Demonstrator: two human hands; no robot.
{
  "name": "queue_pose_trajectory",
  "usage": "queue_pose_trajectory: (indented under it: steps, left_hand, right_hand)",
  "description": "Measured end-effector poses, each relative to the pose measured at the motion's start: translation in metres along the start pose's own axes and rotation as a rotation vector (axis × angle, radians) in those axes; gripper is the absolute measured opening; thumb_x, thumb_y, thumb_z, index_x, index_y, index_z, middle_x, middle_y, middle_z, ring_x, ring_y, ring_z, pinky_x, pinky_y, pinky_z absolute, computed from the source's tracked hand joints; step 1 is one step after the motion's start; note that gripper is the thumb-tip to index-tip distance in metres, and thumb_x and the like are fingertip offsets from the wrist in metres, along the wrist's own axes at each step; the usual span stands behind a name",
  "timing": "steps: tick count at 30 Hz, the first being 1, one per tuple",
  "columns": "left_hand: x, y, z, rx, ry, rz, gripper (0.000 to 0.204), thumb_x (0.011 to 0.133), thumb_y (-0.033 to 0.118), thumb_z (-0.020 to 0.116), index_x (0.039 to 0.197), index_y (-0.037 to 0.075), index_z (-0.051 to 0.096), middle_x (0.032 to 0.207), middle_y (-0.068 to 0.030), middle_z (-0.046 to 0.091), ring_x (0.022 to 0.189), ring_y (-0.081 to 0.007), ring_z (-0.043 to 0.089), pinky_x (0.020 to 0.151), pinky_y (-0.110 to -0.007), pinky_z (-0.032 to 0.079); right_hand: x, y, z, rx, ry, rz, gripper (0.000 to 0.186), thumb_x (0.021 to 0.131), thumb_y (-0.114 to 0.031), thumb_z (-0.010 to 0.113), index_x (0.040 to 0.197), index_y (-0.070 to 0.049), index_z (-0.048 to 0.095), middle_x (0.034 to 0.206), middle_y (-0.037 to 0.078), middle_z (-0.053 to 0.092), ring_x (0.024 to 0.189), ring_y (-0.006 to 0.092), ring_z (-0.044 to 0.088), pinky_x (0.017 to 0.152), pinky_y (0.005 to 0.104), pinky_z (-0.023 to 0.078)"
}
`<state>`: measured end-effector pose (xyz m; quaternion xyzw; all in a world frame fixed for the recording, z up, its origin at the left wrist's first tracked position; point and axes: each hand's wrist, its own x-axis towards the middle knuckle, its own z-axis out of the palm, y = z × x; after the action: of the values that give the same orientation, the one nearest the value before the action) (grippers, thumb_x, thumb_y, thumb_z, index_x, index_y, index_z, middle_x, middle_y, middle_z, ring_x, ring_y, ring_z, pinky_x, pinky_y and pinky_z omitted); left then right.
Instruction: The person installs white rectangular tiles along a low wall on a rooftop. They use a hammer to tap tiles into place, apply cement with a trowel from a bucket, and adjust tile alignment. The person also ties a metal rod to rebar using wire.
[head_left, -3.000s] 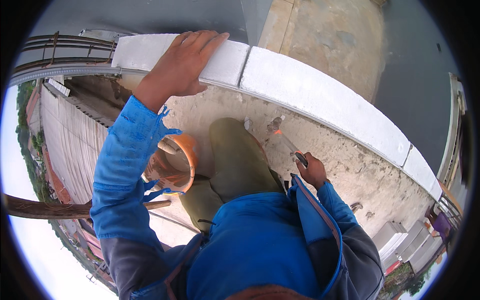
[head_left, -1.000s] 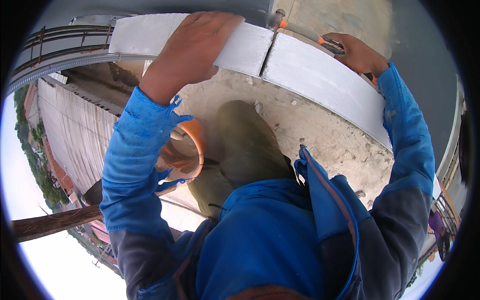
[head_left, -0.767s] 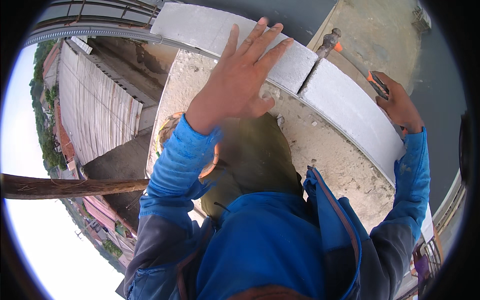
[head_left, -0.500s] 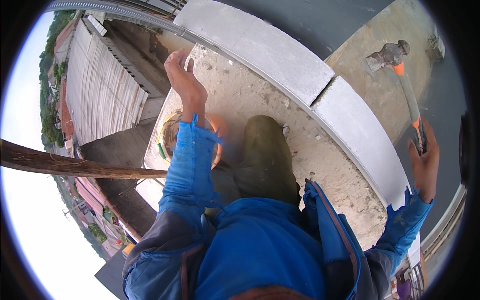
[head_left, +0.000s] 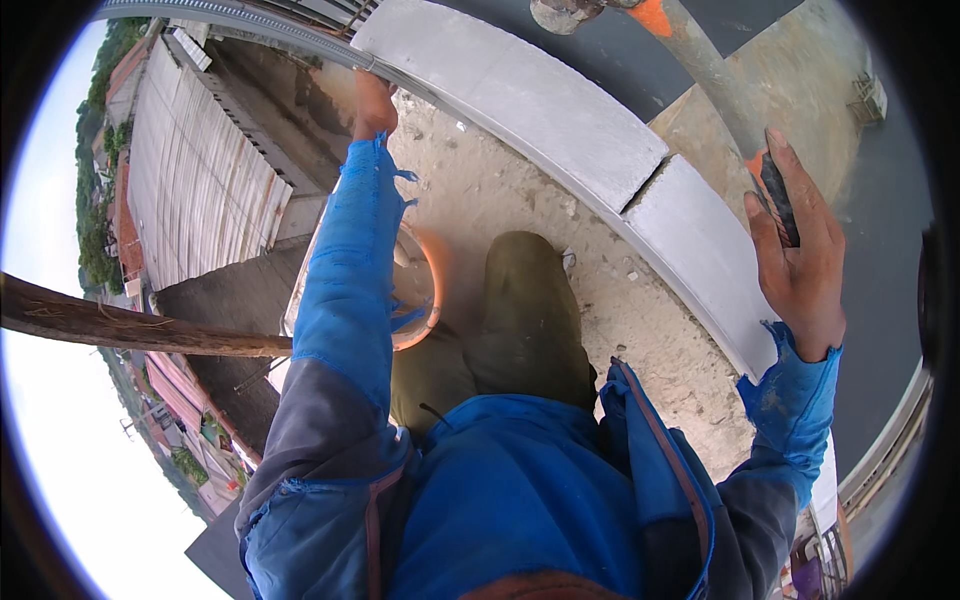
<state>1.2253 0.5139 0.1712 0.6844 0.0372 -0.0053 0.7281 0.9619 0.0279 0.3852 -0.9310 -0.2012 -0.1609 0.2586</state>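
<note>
My left hand (head_left: 373, 108) reaches beside the metal channel (head_left: 395, 75) under the far end of the white blocks (head_left: 520, 105); its fingers are too hidden to make out. My right hand (head_left: 795, 245) grips the grip of a hammer (head_left: 705, 70) with an orange-banded handle. Its metal head is raised at the top of the view, over the dark surface beyond the blocks. A gap separates two blocks on the curved ledge. An orange bucket (head_left: 428, 290) stands by my left forearm and knee, partly hidden by the sleeve.
I am on a concrete ledge (head_left: 630, 300) with crumbs on it. A wooden pole (head_left: 150, 325) crosses at left. Below lie corrugated roofs (head_left: 205, 150), houses and trees. A pale concrete strip (head_left: 820, 110) and grey surface lie beyond the blocks at right.
My left hand has left the block top and moved left and forward toward the channel. My right hand has lifted the hammer, its head now higher and farther left than half a second ago.
</note>
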Motion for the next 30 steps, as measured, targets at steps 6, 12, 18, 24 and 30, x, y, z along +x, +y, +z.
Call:
queue_pose_trajectory:
  steps: [6, 12, 18, 24, 30]
  left_hand:
    - [-0.004, -0.002, 0.002, 0.01, -0.086, 0.031, 0.089, 0.107, 0.079, 0.034, 0.172, 0.019, 0.026, 0.178, -0.0079, 0.029, 0.164, -0.0324, 0.023, 0.129, -0.06, 0.018]
    - [-0.002, -0.003, -0.003, 0.067, -0.083, 0.041, 0.091, 0.107, 0.079, 0.032, 0.173, 0.018, 0.023, 0.18, -0.009, 0.024, 0.165, -0.033, 0.02, 0.131, -0.06, 0.014]
    - [0.009, -0.011, -0.024, -0.011, -0.056, 0.008, 0.086, 0.109, 0.074, 0.035, 0.173, 0.018, 0.024, 0.18, -0.0086, 0.026, 0.165, -0.0308, 0.024, 0.131, -0.056, 0.016]
    - [0.007, -0.011, -0.005, 0.041, -0.061, 0.02, 0.084, 0.111, 0.071, 0.034, 0.172, 0.014, 0.026, 0.179, -0.0084, 0.028, 0.164, -0.0296, 0.024, 0.132, -0.051, 0.018]
    - [0.006, -0.013, -0.021, 0.042, -0.131, 0.082, 0.088, 0.109, 0.075, 0.034, 0.174, 0.018, 0.02, 0.181, -0.0084, 0.023, 0.166, -0.0312, 0.017, 0.131, -0.06, 0.014]
  right_hand:
    - [0.009, -0.003, 0.034, -0.052, -0.268, 0.134, 0.076, 0.095, -0.002, 0.074, 0.162, -0.029, 0.052, 0.088, 0.009, 0.062, 0.064, 0.0262, 0.06, 0.062, 0.0417, 0.057]
    - [0.016, -0.013, 0.034, 0.054, -0.163, 0.134, 0.074, 0.097, -0.004, 0.072, 0.163, -0.03, 0.051, 0.089, 0.009, 0.062, 0.063, 0.0276, 0.06, 0.06, 0.0413, 0.056]
    - [0.02, -0.007, 0.033, -0.016, -0.31, 0.149, 0.078, 0.095, -0.002, 0.073, 0.164, -0.031, 0.05, 0.087, 0.01, 0.061, 0.064, 0.0289, 0.058, 0.061, 0.044, 0.055]
    - [0.022, -0.011, 0.034, 0.048, -0.18, 0.124, 0.075, 0.097, -0.003, 0.072, 0.163, -0.031, 0.05, 0.088, 0.01, 0.061, 0.066, 0.0297, 0.061, 0.063, 0.0435, 0.057]
    - [0.042, -0.009, 0.036, -0.029, -0.317, 0.074, 0.073, 0.099, -0.008, 0.07, 0.164, -0.034, 0.048, 0.088, 0.01, 0.062, 0.066, 0.0303, 0.061, 0.063, 0.0439, 0.056]
